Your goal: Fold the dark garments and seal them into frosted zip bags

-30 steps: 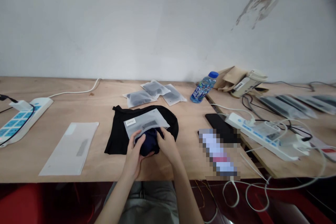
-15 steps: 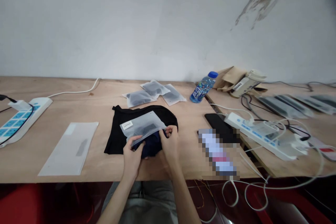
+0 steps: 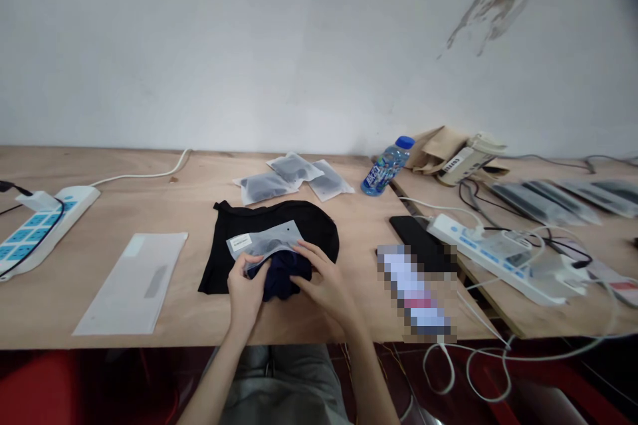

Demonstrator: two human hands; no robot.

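A frosted plastic zip bag [image 3: 266, 237] with a white label lies over a black garment [image 3: 226, 259], its mouth toward me. Navy cloth [image 3: 283, 277] is bunched at that mouth, partly inside the bag. My left hand [image 3: 248, 289] pinches the left corner of the mouth, with the thumb against the cloth. On the right side, my right hand [image 3: 326, 282] has its fingers over the bag's edge and its thumb on the cloth, holding the bunch between them. How far the cloth reaches into the bag is hidden.
Another frosted bag [image 3: 132, 285] lies flat at left, near a power strip [image 3: 74, 202]. Several filled bags [image 3: 266, 187] lie behind the garment. To the right are a drink bottle [image 3: 386, 167], a black phone [image 3: 416, 239], a blurred-out screen [image 3: 413, 289] and a cabled power strip [image 3: 498, 259].
My right hand has shifted from the right corner of the bag's mouth onto the navy cloth, fingers now spread over it. The bag's mouth has widened and the bag looks more crumpled.
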